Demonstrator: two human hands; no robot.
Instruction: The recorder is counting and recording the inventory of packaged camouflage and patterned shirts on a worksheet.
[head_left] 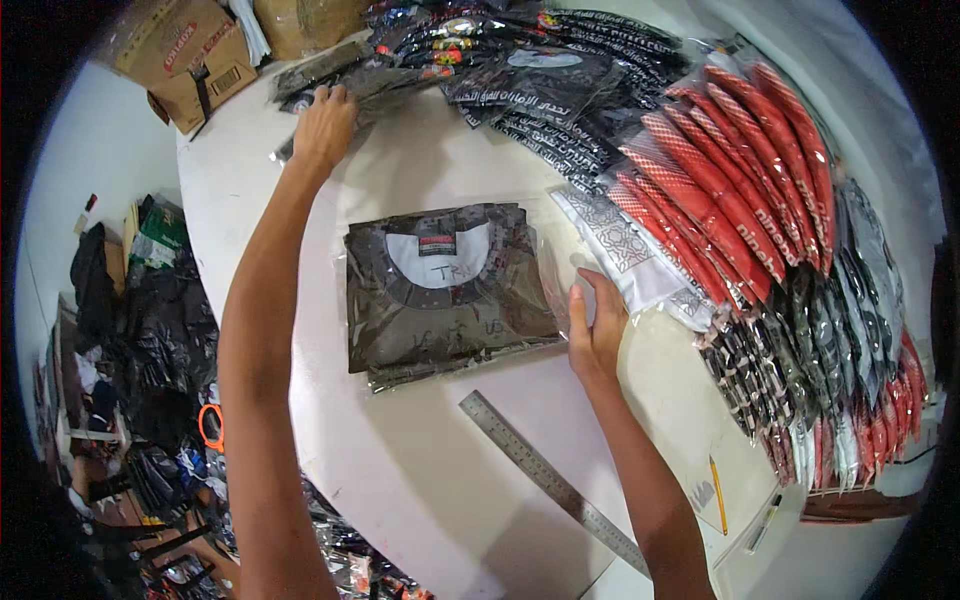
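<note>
A folded dark camouflage T-shirt (450, 320) lies in a clear plastic bag in the middle of the table, its white inner neck facing up. My right hand (598, 328) is at the bag's right edge, thumb and fingers apart, touching or very near the loose plastic. At the far left, my left hand (326, 125) curls its fingers over a dark bagged shirt (375, 98) among other dark packets. The undersides of those fingers and the thumb are partly hidden.
A steel ruler (550, 480) lies slantwise near the front, a yellow pencil (719, 495) and a pen (764, 524) to its right. Bagged black shirts (560, 100) and red shirts (735, 190) are heaped along the back and right. Orange-handled scissors (210, 427) sit at the left edge; a cardboard box (185, 55) stands behind.
</note>
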